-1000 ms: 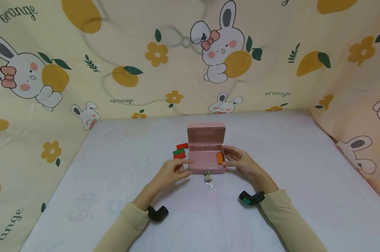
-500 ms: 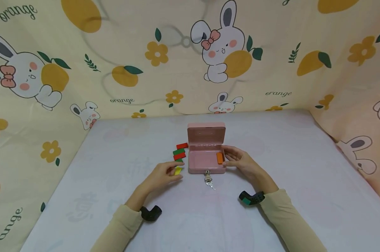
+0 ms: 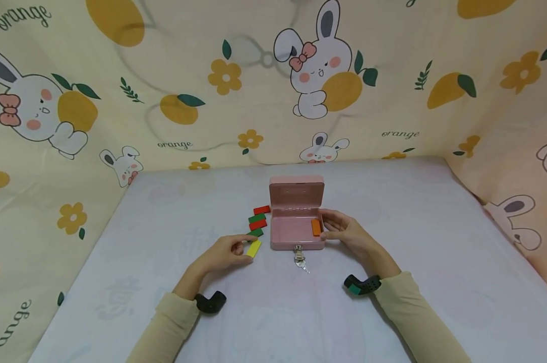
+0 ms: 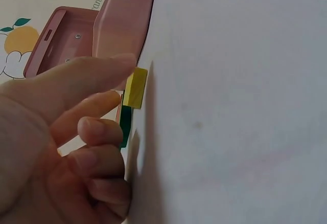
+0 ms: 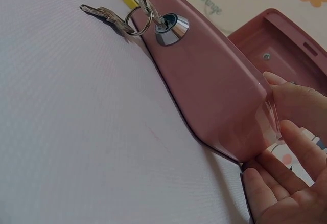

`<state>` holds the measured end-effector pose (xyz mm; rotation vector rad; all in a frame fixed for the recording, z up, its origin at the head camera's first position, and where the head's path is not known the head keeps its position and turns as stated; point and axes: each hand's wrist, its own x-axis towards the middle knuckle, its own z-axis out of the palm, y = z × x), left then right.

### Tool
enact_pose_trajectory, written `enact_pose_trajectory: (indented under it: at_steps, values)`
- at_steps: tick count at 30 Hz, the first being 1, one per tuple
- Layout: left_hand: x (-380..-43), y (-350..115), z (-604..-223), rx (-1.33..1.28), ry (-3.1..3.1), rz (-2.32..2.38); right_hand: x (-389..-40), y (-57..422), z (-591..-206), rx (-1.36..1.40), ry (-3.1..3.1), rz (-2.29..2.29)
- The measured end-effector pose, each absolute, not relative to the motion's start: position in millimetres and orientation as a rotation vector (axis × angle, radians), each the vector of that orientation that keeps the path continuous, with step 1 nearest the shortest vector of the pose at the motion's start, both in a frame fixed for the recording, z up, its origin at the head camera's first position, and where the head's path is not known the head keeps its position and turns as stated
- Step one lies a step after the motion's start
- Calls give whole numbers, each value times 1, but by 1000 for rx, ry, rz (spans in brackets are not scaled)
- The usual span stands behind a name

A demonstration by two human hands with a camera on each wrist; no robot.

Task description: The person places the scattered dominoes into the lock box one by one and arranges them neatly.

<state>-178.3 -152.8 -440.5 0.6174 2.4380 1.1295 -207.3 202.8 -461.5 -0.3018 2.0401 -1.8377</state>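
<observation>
A pink metal cash box [image 3: 296, 247] stands with its lid up. Inside, an orange block [image 3: 316, 227] lies near the right wall. My left hand [image 3: 223, 252] pinches a yellow block [image 3: 254, 248] between thumb and index finger, left of the box's front corner. In the left wrist view the yellow block [image 4: 135, 88] is close over the table, its other fingers curled. My right hand [image 3: 352, 237] holds the right side of the box, fingertips at its rim and outer wall. In the right wrist view the box's front [image 5: 199, 75] carries a round lock.
Left of the box lie red [image 3: 261, 209], green [image 3: 257, 218], red [image 3: 257, 225] and green [image 3: 256, 232] blocks in a column. Keys on a ring [image 3: 301, 264] hang from the lock onto the white table [image 3: 164, 212]. A patterned cloth [image 3: 391, 60] surrounds the table.
My left hand has moved left from the box's left edge, and the yellow block now shows between its fingers. The near green block has come into view. My right hand and the box stay put.
</observation>
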Motion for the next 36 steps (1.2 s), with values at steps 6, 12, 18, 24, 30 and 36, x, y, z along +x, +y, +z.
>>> enact_pose_trajectory:
  at_steps: [6, 12, 18, 24, 30, 36]
  values:
    - [-179, -155, -439, 646, 2454, 1106, -208, 203, -460, -291, 2066, -1810]
    - [-179, -157, -439, 651, 2471, 1109, -208, 203, -460, -287, 2073, -1811]
    - [-179, -157, -438, 605, 2453, 1141, -207, 203, -460, -281, 2078, -1807]
    - [-177, -157, -436, 608, 2461, 1139, -207, 202, -461, -298, 2068, -1819]
    - [-177, -157, -438, 593, 2482, 1120, -208, 202, -461, -308, 2074, -1813]
    - [-179, -156, -441, 581, 2494, 1118, -207, 202, -460, -306, 2072, -1812]
